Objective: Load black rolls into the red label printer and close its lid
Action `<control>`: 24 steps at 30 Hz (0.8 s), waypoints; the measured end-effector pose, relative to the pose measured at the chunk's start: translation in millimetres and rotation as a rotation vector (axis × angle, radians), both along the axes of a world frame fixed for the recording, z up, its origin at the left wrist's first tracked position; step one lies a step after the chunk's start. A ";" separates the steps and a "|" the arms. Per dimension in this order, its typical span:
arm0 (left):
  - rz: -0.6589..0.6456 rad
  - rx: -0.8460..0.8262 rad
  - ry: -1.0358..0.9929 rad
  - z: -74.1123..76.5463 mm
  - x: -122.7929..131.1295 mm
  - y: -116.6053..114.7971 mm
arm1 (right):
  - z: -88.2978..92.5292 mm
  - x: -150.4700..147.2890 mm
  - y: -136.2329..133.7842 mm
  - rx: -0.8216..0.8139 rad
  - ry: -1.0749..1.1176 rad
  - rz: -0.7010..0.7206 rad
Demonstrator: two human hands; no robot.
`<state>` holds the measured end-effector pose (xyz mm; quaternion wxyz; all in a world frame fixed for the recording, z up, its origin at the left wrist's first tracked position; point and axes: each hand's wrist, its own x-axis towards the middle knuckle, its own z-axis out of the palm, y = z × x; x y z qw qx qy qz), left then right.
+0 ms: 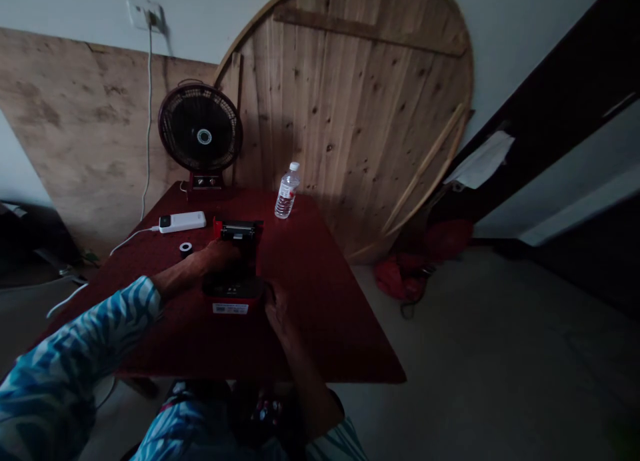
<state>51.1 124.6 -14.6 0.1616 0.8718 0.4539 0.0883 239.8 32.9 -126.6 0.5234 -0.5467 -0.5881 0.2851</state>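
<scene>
A red and black label printer [233,289] sits on the red-covered table with its cover raised at the far end, showing a roller. A white sticker marks its near side. My left hand [220,254] reaches over its left side into the opened part; the fingers are lost in the dark there, and whether they hold anything is hidden. Around the printer's right near corner my right hand [277,308] is closed, gripping the edge. Just left of my left wrist stands a small roll [185,249] with a white ring-shaped top.
A white power bank [183,222] with a cable lies at the table's left. Behind are a fan [201,128] and an upright water bottle [287,191]. A large round wooden board [345,108] leans on the wall. The table [340,328] ends at the right.
</scene>
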 end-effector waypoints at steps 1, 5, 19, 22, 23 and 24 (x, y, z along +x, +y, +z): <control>0.004 -0.001 0.011 1.9 0.1 -0.8 | -0.5 -0.4 0.1 0.003 0.007 -0.005; 0.016 0.017 0.024 15.7 -5.8 -11.0 | -3.3 -1.2 2.4 0.013 0.053 -0.039; -0.169 -0.163 -0.631 38.5 14.8 -70.1 | 76.6 7.2 -29.9 0.089 0.384 0.183; -0.199 -0.093 -0.625 29.7 23.9 -71.5 | 88.9 6.9 -37.2 0.082 0.348 0.179; -0.208 -0.067 -0.618 27.5 25.5 -72.2 | 89.0 6.5 -37.7 0.078 0.347 0.158; -0.227 -0.051 -0.606 26.2 25.8 -73.1 | 87.7 6.5 -37.4 0.076 0.351 0.140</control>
